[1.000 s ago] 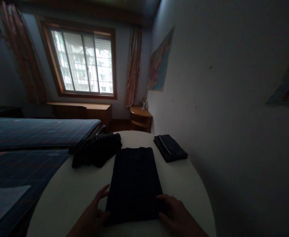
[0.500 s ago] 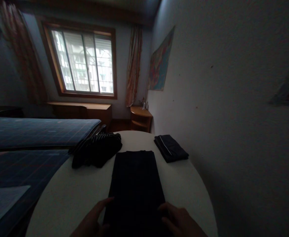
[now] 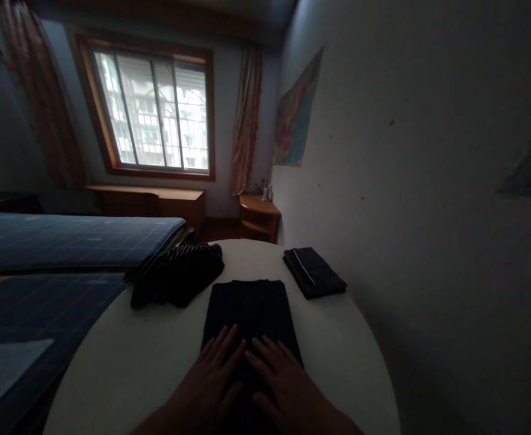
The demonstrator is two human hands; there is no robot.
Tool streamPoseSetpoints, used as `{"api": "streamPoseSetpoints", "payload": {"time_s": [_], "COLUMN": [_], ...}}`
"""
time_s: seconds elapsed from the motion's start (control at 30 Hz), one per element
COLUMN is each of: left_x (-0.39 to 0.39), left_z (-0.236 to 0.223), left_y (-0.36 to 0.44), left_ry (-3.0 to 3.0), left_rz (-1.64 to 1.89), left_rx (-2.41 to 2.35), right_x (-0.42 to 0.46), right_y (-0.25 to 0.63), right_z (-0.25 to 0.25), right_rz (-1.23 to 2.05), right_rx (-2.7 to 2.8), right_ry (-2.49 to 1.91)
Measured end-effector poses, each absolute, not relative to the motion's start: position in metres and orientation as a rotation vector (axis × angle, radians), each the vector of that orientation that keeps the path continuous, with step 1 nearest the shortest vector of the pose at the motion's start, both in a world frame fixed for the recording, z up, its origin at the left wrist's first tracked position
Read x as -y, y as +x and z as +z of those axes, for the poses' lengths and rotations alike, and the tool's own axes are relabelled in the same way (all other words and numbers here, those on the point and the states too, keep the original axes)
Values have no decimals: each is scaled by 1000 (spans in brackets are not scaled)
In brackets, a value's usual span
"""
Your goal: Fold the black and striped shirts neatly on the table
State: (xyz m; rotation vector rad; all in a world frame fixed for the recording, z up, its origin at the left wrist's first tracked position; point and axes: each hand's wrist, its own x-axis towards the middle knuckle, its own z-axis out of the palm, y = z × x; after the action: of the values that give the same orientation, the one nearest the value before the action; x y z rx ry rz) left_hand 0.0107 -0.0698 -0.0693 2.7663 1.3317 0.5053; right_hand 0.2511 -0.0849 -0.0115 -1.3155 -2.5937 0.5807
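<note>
A dark garment (image 3: 249,305), folded into a long rectangle, lies on the round white table (image 3: 124,362) in front of me. Both palms face down on its near half: my left hand (image 3: 213,374) with fingers spread on the left part, my right hand (image 3: 281,377) likewise on the right part. The fingertips of the two hands almost meet at the middle. The near end of the cloth is partly hidden beneath my hands and forearms. What kind of garment it is, I cannot tell in the dim light.
At the table's back left is a crumpled black garment with striped parts (image 3: 179,275). A small folded dark garment with a white line (image 3: 315,272) lies at the back right. A bed with blue plaid cover (image 3: 66,241) borders the left; a wall (image 3: 428,254) stands right.
My hands have moved from the garment's two side edges inward and forward onto its top, fingers now spread flat. The far end of the garment has shifted very slightly toward me.
</note>
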Motion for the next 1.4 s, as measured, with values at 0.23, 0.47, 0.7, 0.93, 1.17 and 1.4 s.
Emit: {"api": "streamPoseSetpoints", "payload": {"time_s": [0.23,0.47,0.7,0.93,1.17,1.4], "left_x": [50,-4,-46,-59,-84,-107], "left_z": [-104,-68,-68,-62,-62,-70], "left_y": [-10,27,21,20,32,26], "left_ry": [2722,2790,2562,2538,2609,2482], "left_rz": [400,478,296,391,300,341], "left_rx": [-1641,-1552,-1792,-2002,-1582,-1654], "right_x": [75,19,-43,-62,-87,-109], "right_y": [276,232,238,264,247,252], "right_z": [-35,-14,-35,-39,-42,-52], "right_rz": [472,209,364,137,293,423], "right_rx": [2526,2565,2583,2337,2503,2422], "right_ry": [-1585,-1349,-1522,-1867,-1558,-1636]}}
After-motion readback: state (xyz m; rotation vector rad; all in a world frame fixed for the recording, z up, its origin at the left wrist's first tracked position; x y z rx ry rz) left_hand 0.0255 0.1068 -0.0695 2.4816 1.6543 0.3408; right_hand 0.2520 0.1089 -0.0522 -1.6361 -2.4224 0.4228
